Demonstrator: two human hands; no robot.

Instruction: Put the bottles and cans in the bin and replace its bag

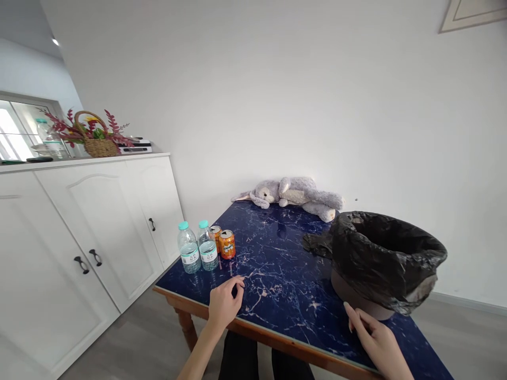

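Observation:
My left hand rests on the blue marble table top near its front edge, fingers loosely curled with the tips touching the surface, holding nothing. Just beyond it stand two water bottles and two orange cans. My right hand lies flat on the table with fingers stretched toward the base of a bin lined with a black bag, just short of it. Nothing is in either hand.
A grey plush toy lies at the table's far end against the white wall. White cabinets stand to the left, with a wicker flower basket on top. Grey floor shows between cabinet and table.

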